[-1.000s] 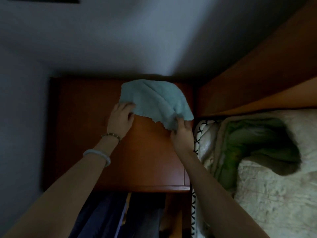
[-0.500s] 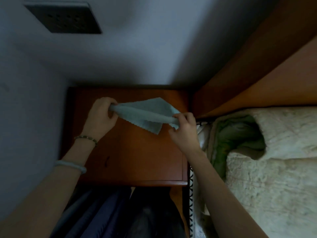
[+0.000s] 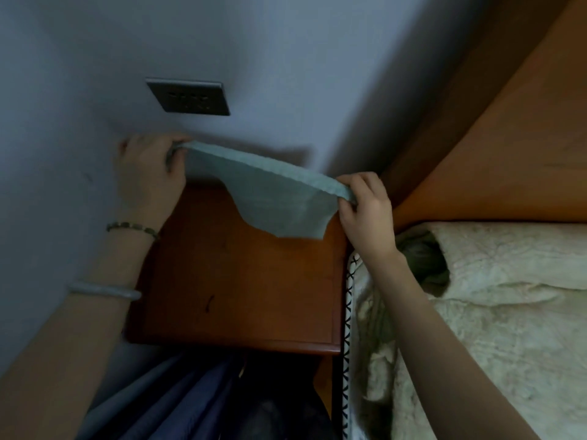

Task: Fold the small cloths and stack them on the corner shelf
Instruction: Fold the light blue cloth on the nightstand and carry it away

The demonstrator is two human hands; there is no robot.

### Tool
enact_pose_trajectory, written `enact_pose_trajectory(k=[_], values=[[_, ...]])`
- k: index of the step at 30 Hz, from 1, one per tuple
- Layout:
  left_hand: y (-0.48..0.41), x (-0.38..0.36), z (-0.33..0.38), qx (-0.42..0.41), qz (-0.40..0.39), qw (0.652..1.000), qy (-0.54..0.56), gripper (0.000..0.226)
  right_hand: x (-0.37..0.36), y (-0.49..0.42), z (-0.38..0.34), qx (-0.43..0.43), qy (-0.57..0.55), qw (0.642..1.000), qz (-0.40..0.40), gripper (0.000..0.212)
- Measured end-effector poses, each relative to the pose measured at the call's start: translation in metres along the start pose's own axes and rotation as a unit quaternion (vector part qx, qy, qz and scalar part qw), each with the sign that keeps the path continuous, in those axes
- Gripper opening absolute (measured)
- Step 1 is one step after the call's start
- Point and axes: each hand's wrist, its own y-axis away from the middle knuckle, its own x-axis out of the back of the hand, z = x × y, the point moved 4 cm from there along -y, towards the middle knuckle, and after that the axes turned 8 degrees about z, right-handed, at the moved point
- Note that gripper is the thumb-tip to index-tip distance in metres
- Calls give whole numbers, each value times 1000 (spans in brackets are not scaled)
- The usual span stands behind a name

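Cloth (image 3: 273, 198), pale teal, held in air above back edge of corner shelf (image 3: 241, 290), stretched between 2 hands, lower flap hanging toward shelf's back right corner. Left hand (image 3: 149, 176) pinching left end, right hand (image 3: 365, 211) pinching right end. Shelf top reddish wood, bare, few dark marks. Grey wall (image 3: 286, 58) behind with dark socket plate (image 3: 189, 96). Cream quilted bedding (image 3: 492, 306) touching shelf's right edge; wooden headboard (image 3: 492, 138) beyond.
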Motion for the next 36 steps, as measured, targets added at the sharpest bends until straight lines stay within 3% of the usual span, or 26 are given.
enact_pose_trajectory(k=[4,7,12,17,20,23,26,29,33,36], values=[[24,8,-18,-57,-27,998,-15,14,9,17,-8,11,-8,999,37,25],[65,-6,-35,-72,-111,991,14,11,-1,50,0,-4,4,1000,-1,23],[155,-40,-58,-56,-239,969,-6,17,-46,128,44,-86,33,982,-167,34],[240,-71,-78,-12,-362,932,-29,17,-84,208,83,-166,56,926,-334,46],[273,-77,-83,3,-457,889,-6,14,-87,241,94,-194,85,883,-418,45],[289,-72,-87,73,-536,840,45,10,-86,266,99,-214,96,839,-491,35],[283,-70,-100,166,-526,831,66,7,-84,262,101,-292,62,846,-442,21],[259,-79,-107,279,-445,842,123,8,-86,233,108,-426,-25,853,-300,14],[210,-98,-103,366,-299,857,203,16,-100,196,124,-580,-154,788,-136,29],[184,-120,-103,413,-225,854,221,18,-116,181,139,-601,-136,782,-96,27]])
